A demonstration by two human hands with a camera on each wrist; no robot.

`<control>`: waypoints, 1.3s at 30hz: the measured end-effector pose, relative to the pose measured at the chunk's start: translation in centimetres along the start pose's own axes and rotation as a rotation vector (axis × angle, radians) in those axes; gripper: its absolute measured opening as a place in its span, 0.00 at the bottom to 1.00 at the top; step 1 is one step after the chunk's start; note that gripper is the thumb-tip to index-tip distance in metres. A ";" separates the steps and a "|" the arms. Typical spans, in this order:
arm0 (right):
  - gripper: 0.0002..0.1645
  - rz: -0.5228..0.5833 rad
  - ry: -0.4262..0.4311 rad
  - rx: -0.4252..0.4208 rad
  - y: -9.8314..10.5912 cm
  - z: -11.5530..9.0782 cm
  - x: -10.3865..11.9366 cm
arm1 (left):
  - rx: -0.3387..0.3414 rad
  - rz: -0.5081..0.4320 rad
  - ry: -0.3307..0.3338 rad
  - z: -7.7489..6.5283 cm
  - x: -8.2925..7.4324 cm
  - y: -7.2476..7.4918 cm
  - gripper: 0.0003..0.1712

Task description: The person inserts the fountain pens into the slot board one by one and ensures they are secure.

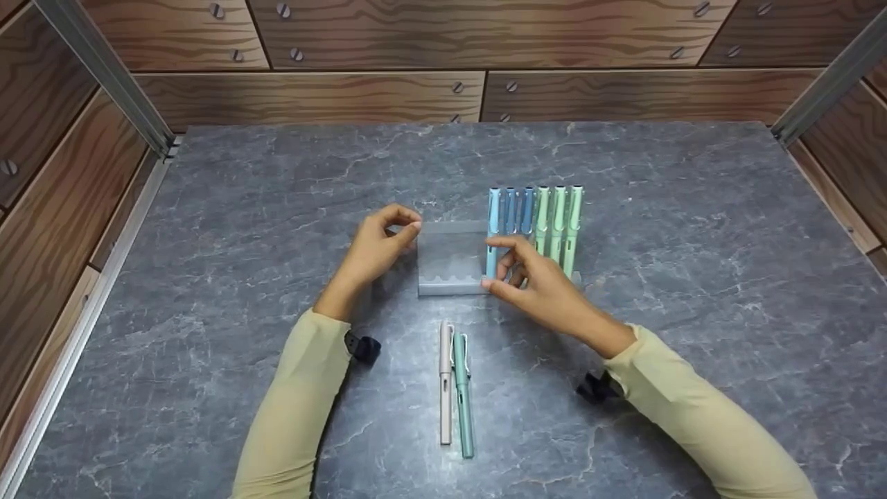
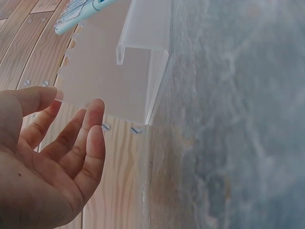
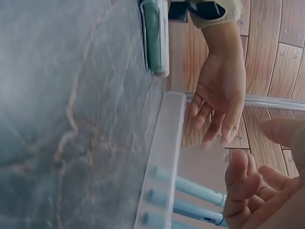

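Observation:
A clear, frosted pen stand (image 1: 450,249) with a notched rest stands mid-table. My left hand (image 1: 378,246) pinches its upper left corner between thumb and index finger; the other fingers are spread loosely in the left wrist view. On its right half lean a light blue pen (image 1: 493,208), two dark blue pens (image 1: 511,209) and several pale green pens (image 1: 559,215). My right hand (image 1: 544,284) is at the light blue pen and the stand's front ledge, thumb and index finger apart. Nothing shows between its fingers in the right wrist view; whether it touches the stand is unclear.
Nearer to me, a greyish-beige pen (image 1: 445,395) and a dark green pen (image 1: 464,409) lie side by side on the marbled grey tabletop (image 1: 208,291). Wood-patterned panels (image 1: 374,34) and metal frame bars (image 1: 104,76) border the table.

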State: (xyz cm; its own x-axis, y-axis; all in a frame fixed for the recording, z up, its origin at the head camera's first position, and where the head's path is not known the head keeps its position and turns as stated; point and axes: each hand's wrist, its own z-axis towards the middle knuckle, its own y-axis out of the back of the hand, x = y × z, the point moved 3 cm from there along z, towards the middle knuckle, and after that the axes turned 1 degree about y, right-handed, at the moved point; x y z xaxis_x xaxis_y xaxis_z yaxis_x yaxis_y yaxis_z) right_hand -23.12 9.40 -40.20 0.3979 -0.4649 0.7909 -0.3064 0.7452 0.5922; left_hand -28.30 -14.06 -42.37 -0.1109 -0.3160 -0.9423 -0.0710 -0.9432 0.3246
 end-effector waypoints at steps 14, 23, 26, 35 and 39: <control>0.40 0.136 -0.082 0.220 -1.6 -1.7 -1.0 | -0.008 -0.005 0.008 0.0 -0.1 0.0 0.09; 0.40 0.107 -0.086 0.375 -2.9 -2.8 -1.2 | -0.007 -0.004 0.000 0.1 0.1 0.0 0.09; 0.39 0.059 -0.075 0.407 -3.3 -3.2 -1.2 | -0.004 -0.001 -0.004 0.1 0.2 0.0 0.10; 0.38 -0.131 -0.045 0.444 -4.0 -3.5 -1.3 | 0.007 0.006 -0.004 0.1 0.1 0.0 0.10; 0.39 -0.173 -0.043 0.453 -4.2 -3.7 -1.3 | 0.002 -0.004 0.003 0.2 0.1 0.0 0.09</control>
State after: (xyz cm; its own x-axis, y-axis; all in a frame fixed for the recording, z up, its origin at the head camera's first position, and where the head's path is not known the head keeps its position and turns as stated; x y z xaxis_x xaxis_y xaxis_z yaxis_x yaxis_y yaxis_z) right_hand -19.16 8.66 -44.29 0.4428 -0.5905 0.6747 -0.5881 0.3767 0.7157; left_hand -28.49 -14.04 -42.49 -0.1072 -0.3128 -0.9437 -0.0734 -0.9441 0.3213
